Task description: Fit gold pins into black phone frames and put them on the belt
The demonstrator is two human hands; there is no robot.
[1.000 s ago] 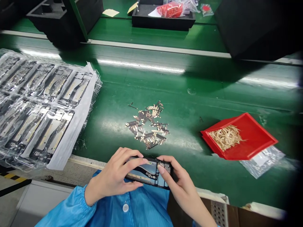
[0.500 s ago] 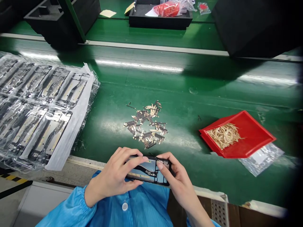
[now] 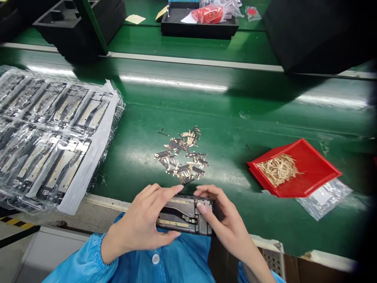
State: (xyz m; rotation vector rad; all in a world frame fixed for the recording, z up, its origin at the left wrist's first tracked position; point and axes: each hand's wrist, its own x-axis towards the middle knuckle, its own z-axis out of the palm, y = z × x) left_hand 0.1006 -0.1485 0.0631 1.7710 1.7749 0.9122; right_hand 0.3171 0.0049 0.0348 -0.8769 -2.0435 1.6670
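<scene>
Both my hands hold a dark phone frame point(image 3: 184, 215) at the near edge of the green belt. My left hand point(image 3: 144, 222) grips its left end, thumb under and fingers over the top. My right hand point(image 3: 219, 220) clasps its right end, with the thumb pressed on the frame's right part. Just beyond the frame lies a loose heap of small gold and black strip parts point(image 3: 183, 156) on the belt. A red tray point(image 3: 316, 167) to the right holds a pile of thin gold strips point(image 3: 277, 169).
A clear plastic pack of several phone frames point(image 3: 50, 133) lies on the left of the belt. A crumpled clear bag point(image 3: 324, 198) sits beside the red tray. Black foam trays point(image 3: 198, 21) and a dark block point(image 3: 315, 31) stand at the back.
The frame has tilted flatter toward me, so its inner face shows more. My left fingers have stretched out over its top edge. Nothing else on the belt has moved.
</scene>
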